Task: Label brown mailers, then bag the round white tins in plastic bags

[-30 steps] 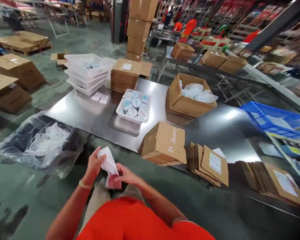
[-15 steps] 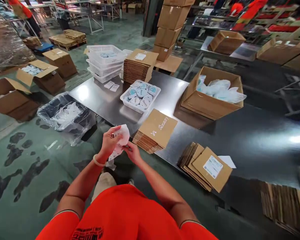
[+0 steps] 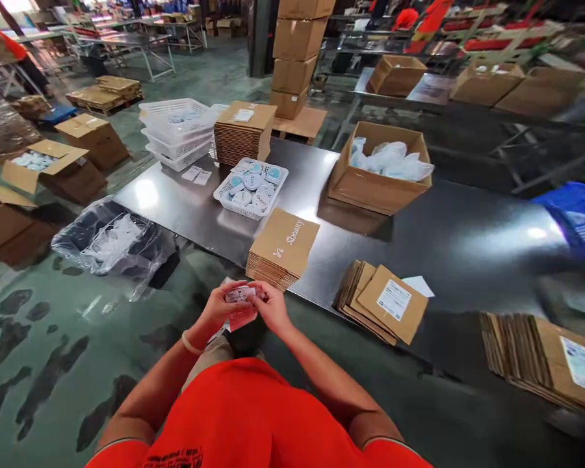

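Note:
In front of my waist, just off the table's near edge, both hands pinch a strip of printed labels. My left hand grips it from the left, with a pale band at the wrist. My right hand has thumb and fingers closed on its upper right edge. Dark print faces me, and the lower part of the strip looks reddish; a white end hangs beneath my left hand. Beyond the hands lies a stack of flat brown cartons with handwriting on top. Behind it stands a white basket of round, labelled packs.
On the metal table are stacked white baskets, more folded cartons, an open box of plastic-wrapped items and labelled flat cartons. A plastic-lined bin stands left. A blue crate sits far right.
My hands have moved down and closer together, and the paper has been turned so its printed side faces up. The view has swung rightward, bringing the blue crate into sight.

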A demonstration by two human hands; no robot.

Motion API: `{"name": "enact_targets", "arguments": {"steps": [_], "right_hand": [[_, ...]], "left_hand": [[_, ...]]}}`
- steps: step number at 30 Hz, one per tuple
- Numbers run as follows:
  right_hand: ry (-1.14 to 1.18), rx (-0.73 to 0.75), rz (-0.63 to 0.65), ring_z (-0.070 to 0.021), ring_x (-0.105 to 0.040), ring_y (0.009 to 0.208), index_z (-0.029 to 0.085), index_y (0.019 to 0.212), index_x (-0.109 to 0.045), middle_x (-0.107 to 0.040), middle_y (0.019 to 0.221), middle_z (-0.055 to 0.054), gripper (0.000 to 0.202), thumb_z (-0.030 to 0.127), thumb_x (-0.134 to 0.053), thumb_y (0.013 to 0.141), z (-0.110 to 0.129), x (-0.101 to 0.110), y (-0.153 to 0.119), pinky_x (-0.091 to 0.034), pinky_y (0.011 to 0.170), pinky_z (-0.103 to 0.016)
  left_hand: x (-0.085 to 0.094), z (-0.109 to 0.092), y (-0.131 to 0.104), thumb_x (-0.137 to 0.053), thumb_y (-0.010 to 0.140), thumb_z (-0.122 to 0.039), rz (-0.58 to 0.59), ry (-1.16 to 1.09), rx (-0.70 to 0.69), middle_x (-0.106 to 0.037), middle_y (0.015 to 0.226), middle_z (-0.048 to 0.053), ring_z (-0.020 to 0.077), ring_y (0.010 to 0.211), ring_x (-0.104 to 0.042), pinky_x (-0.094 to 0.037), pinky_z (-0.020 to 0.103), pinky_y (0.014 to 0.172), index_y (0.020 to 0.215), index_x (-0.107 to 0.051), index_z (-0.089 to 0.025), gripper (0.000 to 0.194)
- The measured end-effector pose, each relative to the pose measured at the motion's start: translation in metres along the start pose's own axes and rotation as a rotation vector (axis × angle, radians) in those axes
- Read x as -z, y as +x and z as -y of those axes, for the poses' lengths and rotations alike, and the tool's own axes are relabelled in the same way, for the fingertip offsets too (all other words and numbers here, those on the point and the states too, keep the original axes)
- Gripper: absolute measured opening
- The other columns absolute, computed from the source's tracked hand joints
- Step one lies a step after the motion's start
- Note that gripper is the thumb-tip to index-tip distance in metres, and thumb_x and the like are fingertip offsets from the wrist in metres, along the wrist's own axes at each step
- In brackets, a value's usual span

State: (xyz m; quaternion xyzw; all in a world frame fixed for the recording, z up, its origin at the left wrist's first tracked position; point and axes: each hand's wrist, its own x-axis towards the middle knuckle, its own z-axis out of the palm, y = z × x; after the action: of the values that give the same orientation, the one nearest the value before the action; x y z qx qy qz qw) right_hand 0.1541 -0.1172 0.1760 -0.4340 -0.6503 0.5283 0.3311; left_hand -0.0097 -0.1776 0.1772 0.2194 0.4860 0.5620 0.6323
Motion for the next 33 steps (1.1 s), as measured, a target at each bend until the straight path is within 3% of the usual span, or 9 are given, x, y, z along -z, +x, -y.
{"name": "enact_targets", "arguments": {"steps": [3,10,13,17,20,23,30,32,33], "right_hand": [[-0.097,0.065,-0.08,-0.016,-0.058,0.059,0.023,0.097,-0.079,-0.066,0.065,0.002,0.02,0.039,-0.074,0.085,0.002,0.007,0.002,-0.047,0.059,-0.027],[-0.443,0.359,-0.403,-0.0202,-0.074,0.081,0.027,0.087,-0.082,-0.081,0.094,-0.006,0.025,0.033,-0.061,0.1,-0.001,0.001,-0.01,-0.057,0.074,-0.032],[-0.497,0.416,-0.559,-0.0222,-0.074,0.098,0.027,0.084,-0.08,-0.08,0.11,-0.008,0.027,0.029,-0.059,0.1,0.009,0.011,-0.001,-0.058,0.086,-0.036],[-0.444,0.256,-0.73,-0.0255,-0.069,0.104,0.023,0.076,-0.073,-0.074,0.108,-0.009,0.014,0.027,-0.069,0.089,0.027,0.067,0.052,-0.056,0.086,-0.038],[-0.425,0.091,-0.702,-0.0257,-0.066,0.1,0.022,0.069,-0.069,-0.071,0.103,-0.008,0.01,0.022,-0.074,0.078,0.03,0.115,0.109,-0.053,0.087,-0.038],[-0.437,0.0,-0.617,-0.0256,-0.064,0.101,0.022,0.062,-0.064,-0.069,0.098,-0.007,0.015,0.017,-0.074,0.072,0.021,0.142,0.155,-0.049,0.095,-0.04],[-0.642,-0.149,-0.548,-0.027,-0.06,0.106,0.02,0.068,-0.065,-0.069,0.108,-0.009,0.011,0.018,-0.071,0.077,-0.003,0.145,0.187,-0.047,0.099,-0.043],[-0.739,-0.176,-0.532,-0.0302,-0.06,0.115,0.02,0.088,-0.074,-0.068,0.122,-0.012,0.007,0.02,-0.07,0.082,-0.005,0.145,0.185,-0.048,0.101,-0.046],[-0.787,-0.179,-0.545,-0.0326,-0.058,0.121,0.02,0.104,-0.075,-0.065,0.132,-0.014,0.022,0.021,-0.071,0.083,-0.005,0.145,0.184,-0.048,0.103,-0.049]], "left_hand": [[-0.006,-0.001,0.012,-0.104,0.048,-0.037,0.02,0.148,-0.022,-0.08,0.084,0.007,0.0184,0.072,-0.071,-0.058,0.03,0.074,0.103,-0.083,-0.011,0.064],[-0.01,-0.021,0.052,-0.096,0.053,-0.031,0.085,0.399,-0.103,-0.084,0.092,0.008,0.0227,0.08,-0.074,-0.06,0.032,0.079,0.106,-0.086,-0.012,0.056],[-0.007,-0.02,0.066,-0.101,0.045,-0.034,0.254,0.383,0.085,-0.083,0.084,0.009,0.0254,0.077,-0.076,-0.061,0.035,0.077,0.095,-0.086,-0.01,0.058],[-0.004,-0.001,0.071,-0.103,0.036,-0.038,0.409,0.319,0.369,-0.083,0.084,0.011,0.0307,0.08,-0.077,-0.062,0.039,0.077,0.082,-0.085,-0.011,0.056],[-0.012,0.011,0.069,-0.102,0.041,-0.039,0.356,0.24,0.412,-0.085,0.095,0.013,0.0316,0.086,-0.078,-0.061,0.039,0.081,0.086,-0.086,-0.014,0.054],[-0.028,0.012,0.071,-0.101,0.046,-0.041,0.296,0.182,0.39,-0.084,0.104,0.016,0.0328,0.094,-0.079,-0.061,0.039,0.085,0.091,-0.086,-0.014,0.054],[-0.05,0.022,0.092,-0.099,0.044,-0.054,0.212,0.173,0.372,-0.083,0.108,0.019,0.0351,0.098,-0.078,-0.061,0.041,0.089,0.096,-0.085,-0.012,0.069],[-0.041,0.033,0.095,-0.099,0.041,-0.057,0.199,0.212,0.362,-0.083,0.101,0.018,0.0344,0.094,-0.077,-0.061,0.041,0.087,0.093,-0.084,-0.011,0.071],[-0.033,0.038,0.095,-0.1,0.038,-0.059,0.2,0.248,0.355,-0.083,0.095,0.017,0.034,0.091,-0.077,-0.061,0.042,0.086,0.09,-0.084,-0.011,0.072]]}}
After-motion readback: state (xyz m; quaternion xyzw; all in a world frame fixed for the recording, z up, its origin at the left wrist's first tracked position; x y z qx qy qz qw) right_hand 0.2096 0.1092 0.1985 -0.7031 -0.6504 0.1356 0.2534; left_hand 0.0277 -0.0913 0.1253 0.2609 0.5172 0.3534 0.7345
